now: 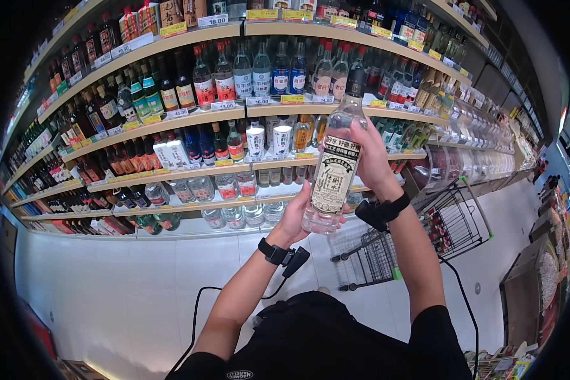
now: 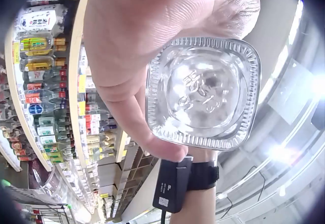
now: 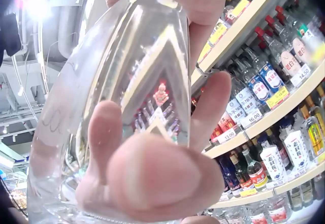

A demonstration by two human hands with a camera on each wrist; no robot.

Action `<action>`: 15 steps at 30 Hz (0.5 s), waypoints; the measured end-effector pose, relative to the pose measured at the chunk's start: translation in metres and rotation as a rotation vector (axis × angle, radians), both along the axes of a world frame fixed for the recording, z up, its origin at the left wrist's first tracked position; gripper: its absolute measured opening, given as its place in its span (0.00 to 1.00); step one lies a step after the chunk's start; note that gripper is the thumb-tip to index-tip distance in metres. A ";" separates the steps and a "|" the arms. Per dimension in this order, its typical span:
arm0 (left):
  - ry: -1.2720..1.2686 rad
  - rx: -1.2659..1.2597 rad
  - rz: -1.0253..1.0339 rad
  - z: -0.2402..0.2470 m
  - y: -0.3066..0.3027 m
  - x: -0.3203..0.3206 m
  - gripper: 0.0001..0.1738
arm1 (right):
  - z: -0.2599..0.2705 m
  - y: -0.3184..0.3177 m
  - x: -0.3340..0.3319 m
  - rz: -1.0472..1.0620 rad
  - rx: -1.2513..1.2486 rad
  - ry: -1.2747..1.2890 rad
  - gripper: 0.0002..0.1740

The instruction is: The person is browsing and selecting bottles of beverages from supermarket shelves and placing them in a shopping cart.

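A clear glass liquor bottle (image 1: 334, 180) with a cream and black label and a dark cap tilts slightly in front of me. Its neck end points toward the shelves. My right hand (image 1: 372, 158) grips the shoulder from the right, thumb across the front. Lower down, my left hand (image 1: 294, 217) holds the base from the left, its fingers mostly hidden behind the glass. In the left wrist view the squarish bottle base (image 2: 203, 94) faces the camera, with the left hand (image 2: 147, 26) curled round it. The clear side of the bottle (image 3: 147, 56) fills much of the right wrist view.
Curved store shelves (image 1: 225, 114) full of bottles and price tags stretch ahead. A wire shopping cart (image 1: 386, 253) stands on the pale tiled floor (image 1: 139, 291) to the right. Black cables (image 1: 199, 310) run from both wrist cameras. Clear bins (image 1: 468, 158) stand farther right.
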State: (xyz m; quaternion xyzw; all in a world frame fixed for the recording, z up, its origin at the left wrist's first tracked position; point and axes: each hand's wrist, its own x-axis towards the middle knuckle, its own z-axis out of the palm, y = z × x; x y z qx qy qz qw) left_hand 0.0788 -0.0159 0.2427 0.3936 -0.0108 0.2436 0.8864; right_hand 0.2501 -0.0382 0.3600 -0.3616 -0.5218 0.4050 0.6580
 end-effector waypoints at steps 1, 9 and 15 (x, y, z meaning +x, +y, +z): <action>0.017 -0.001 0.036 0.003 -0.002 0.000 0.48 | 0.010 -0.002 -0.007 0.055 0.000 0.039 0.22; -0.052 -0.014 0.181 0.023 -0.023 -0.008 0.47 | 0.062 -0.016 -0.023 0.193 -0.164 -0.055 0.41; -0.062 -0.030 0.152 0.032 -0.029 -0.017 0.48 | 0.068 -0.018 -0.028 0.148 -0.108 -0.136 0.30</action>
